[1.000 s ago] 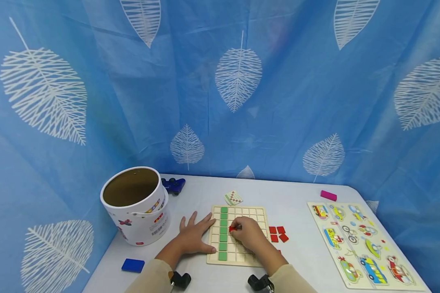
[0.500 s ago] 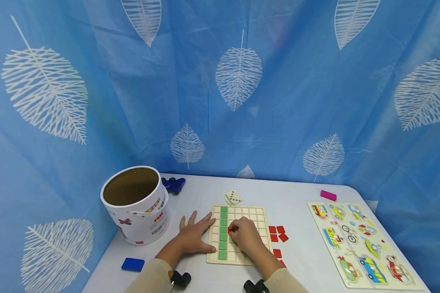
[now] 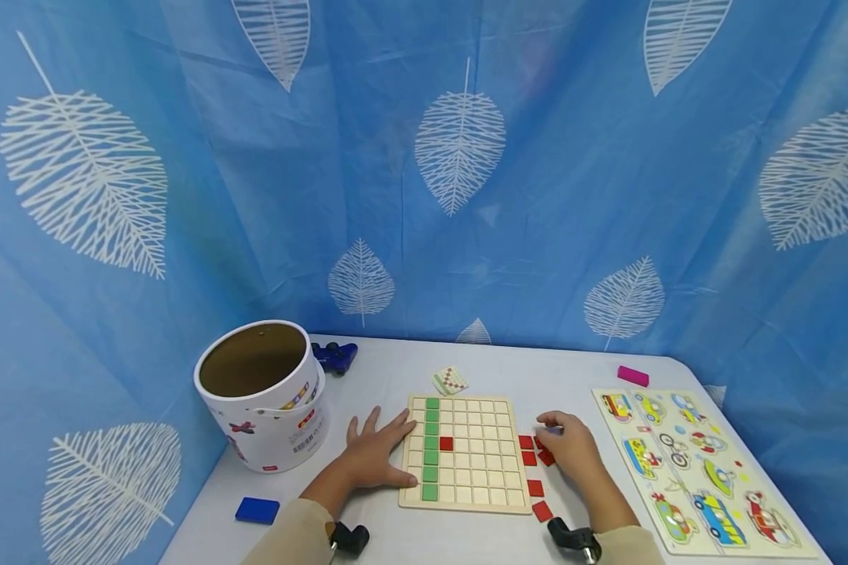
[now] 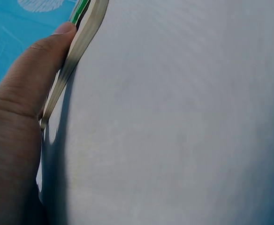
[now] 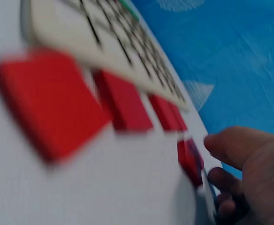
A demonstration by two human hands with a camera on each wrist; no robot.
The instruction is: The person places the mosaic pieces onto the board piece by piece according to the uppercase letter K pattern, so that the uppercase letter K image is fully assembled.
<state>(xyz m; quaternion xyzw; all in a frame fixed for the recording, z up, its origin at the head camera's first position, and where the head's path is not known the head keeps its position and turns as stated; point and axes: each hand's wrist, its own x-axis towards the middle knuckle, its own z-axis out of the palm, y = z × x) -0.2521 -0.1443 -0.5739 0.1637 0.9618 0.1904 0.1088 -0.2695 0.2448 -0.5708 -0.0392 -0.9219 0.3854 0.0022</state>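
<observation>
A wooden grid board [image 3: 461, 509] lies flat, with a column of green square tiles [image 3: 430, 474] and one red square tile [image 3: 447, 444] beside that column. My left hand [image 3: 374, 455] rests with fingers spread at the board's left side, its thumb [image 4: 45, 56] on the board's edge in the left wrist view. Right of the board, my right hand [image 3: 568, 446] is over loose red tiles [image 3: 529, 458]. Its thumb and fingers stand apart around a red tile [image 5: 189, 159] in the right wrist view. A small bluish patch shows under its fingers.
A white bucket [image 3: 283, 439] stands at the left, a blue game controller [image 3: 335, 357] behind it. A blue block [image 3: 257, 510] lies in front. A patterned card [image 3: 450, 381] lies behind the board. To the right are a vehicle picture puzzle [image 3: 671, 502] and a pink block [image 3: 633, 377].
My right hand has let go of a red tile on the board and moved right to the loose red tiles. My left hand has stayed in place.
</observation>
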